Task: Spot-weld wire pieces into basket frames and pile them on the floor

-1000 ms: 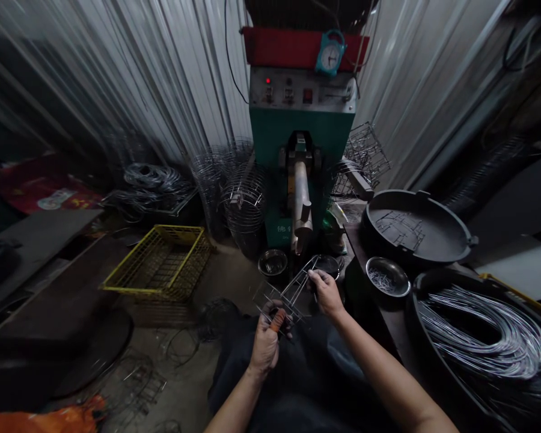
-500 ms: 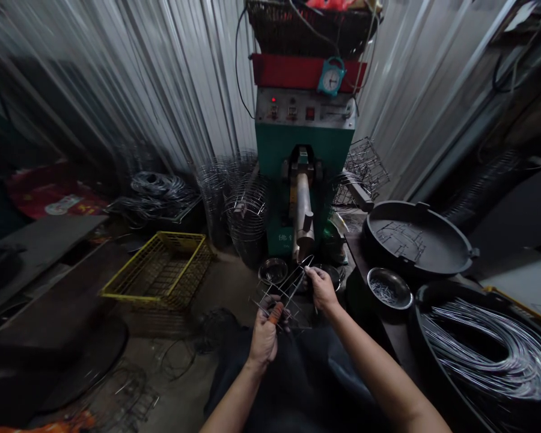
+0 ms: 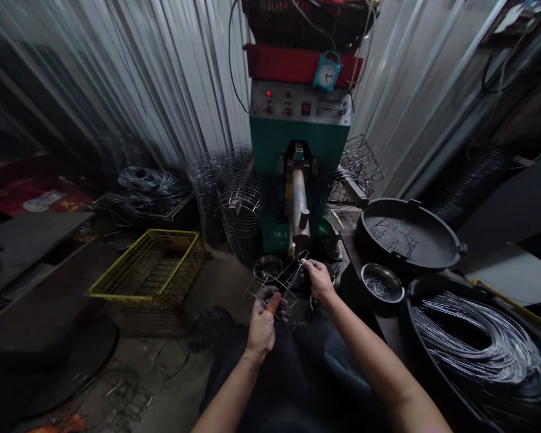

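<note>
My left hand [image 3: 265,319] is closed around a thin wire frame [image 3: 280,285], with an orange covering on its thumb. The frame has crossing metal rods and tilts up toward the machine. At its upper right end, my right hand [image 3: 318,278] is closed in a pinch; whether it grips the frame or a separate small wire is too fine to tell. Just beyond the hands is the metal electrode arm [image 3: 300,207] of a green machine [image 3: 274,144], its lower tip close to the frame's far end.
A yellow wire basket [image 3: 146,294] stands at left. To the right are a round black pan [image 3: 437,255] with wire pieces, a metal bowl [image 3: 400,294] of short rods, and a tub [image 3: 408,325] of bent wires. Wire rings [image 3: 241,210] stack beside the machine.
The view has shifted slightly, moving the surroundings left and up. The wire frame has turned a little in my left hand, and my right hand stays pinched near its far end.
</note>
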### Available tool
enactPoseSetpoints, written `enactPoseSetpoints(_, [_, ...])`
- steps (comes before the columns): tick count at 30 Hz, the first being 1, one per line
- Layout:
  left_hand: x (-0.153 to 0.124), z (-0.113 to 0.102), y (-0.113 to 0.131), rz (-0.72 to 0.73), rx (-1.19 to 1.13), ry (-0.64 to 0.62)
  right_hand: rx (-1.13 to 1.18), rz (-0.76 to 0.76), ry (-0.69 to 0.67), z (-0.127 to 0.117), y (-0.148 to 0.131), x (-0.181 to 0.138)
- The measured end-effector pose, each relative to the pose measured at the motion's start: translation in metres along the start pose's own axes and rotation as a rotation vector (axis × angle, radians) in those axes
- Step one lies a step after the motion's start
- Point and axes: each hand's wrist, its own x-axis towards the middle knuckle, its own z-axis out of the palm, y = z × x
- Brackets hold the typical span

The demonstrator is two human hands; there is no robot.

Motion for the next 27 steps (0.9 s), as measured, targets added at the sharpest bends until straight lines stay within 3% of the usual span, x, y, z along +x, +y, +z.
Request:
enactPoseSetpoints(5, [-0.002, 0.002, -0.002, 0.006, -0.001, -0.007, -0.502, -0.375, 0.011, -0.026, -0.010, 0.018])
enactPoseSetpoints(9, [-0.003, 0.004, -0.004, 0.028, -0.022, -0.001, -0.745, -0.598, -0.291, -0.043, -0.025, 0.038])
enactPoseSetpoints(14, [-0.004, 0.007, -0.003, 0.021, -0.025, 0.031, -0.869, -0.636, -0.470, -0.049, -0.033, 0.050])
enactPoseSetpoints(27, [0.001, 0.002, -0.005, 0.032, -0.063, 0.012, -0.776, -0.592, -0.497, -0.052, -0.032, 0.053])
